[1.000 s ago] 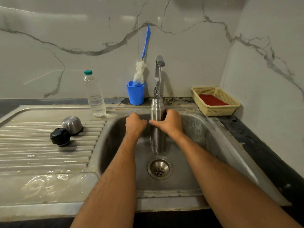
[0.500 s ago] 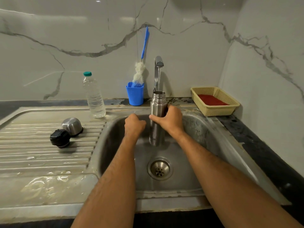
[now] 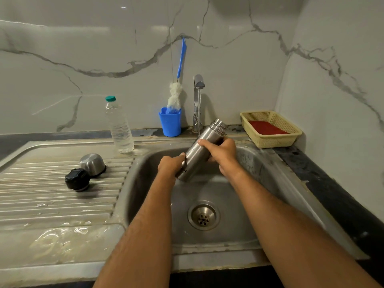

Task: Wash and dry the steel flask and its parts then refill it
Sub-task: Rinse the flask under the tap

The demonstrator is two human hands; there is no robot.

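A: Steel everywhere. Start at nine o'clock: the black stopper [image 3: 77, 179] and the upturned steel cup [image 3: 92, 164] sit touching on the wet draining board [image 3: 41, 196]. At about eleven stands a plastic bottle [image 3: 120, 126].

B: And toward twelve?

A: A blue holder [image 3: 170, 124] with a bottle brush [image 3: 176, 94], then the tap [image 3: 198, 94], running a thin stream. Below it, over the sink [image 3: 259, 204], is the flask [image 3: 202, 149], tilted with its open mouth up toward one o'clock. The left hand [image 3: 171, 166] is curled round the bottom end; the right hand [image 3: 221, 151] wraps the upper body just below the neck.

B: Farther right?

A: A yellow basket [image 3: 272, 129] with a red cloth in it at two o'clock.

B: What could go wrong?

A: I'd judge the flask is wet and smooth, so it could slip through the fingers and bang into the basin. The stream looks to land on its shoulder, so water may spray onto the counter rather than go inside.

B: Changed from half a second back?

A: Yes. Then the flask stood upright under the spout, held by the right hand alone, with the left a bare fist beside it. Now it leans and both hands hold it.
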